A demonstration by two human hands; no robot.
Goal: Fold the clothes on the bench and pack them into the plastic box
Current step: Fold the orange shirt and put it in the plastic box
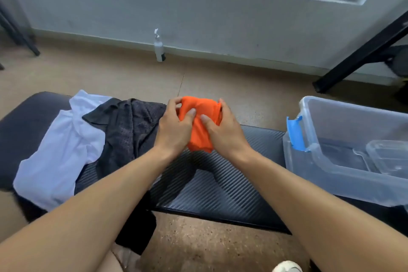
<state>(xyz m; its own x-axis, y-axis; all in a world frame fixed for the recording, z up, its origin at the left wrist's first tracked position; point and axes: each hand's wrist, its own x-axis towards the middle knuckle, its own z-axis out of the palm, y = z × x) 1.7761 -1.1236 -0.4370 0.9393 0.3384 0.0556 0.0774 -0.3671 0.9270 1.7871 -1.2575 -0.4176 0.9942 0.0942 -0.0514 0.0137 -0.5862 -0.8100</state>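
Two hands on the orange garment, two more pieces waiting

Both our hands work over the middle of the bench [231, 185]. Our left hand [174, 128] and our right hand [223, 130] hold the orange garment [199, 126] between them, fingers curled around its sides and thumbs pressing on its top. It is already gathered into a small bundle, so we judge that we are at the end of folding this piece, or squeezing it compact; whether the fold is neat underneath, we cannot tell.

Just beside our left hand lies the dark mesh garment [125, 130], crumpled and touching the orange one, with one part hanging over the near edge of the bench. Further left the white shirt [61, 148] lies partly under it, also not folded.

At the right end of the bench stands the plastic box [326, 161], open, with a blue latch [295, 134] on its near side. We see no clothes in it, only a smaller clear container [388, 157].

We think the next move is to carry the bundle to the right without letting it open, and lay it flat on the bottom of the box. Behind, a spray bottle [159, 47] stands on the floor against the wall.
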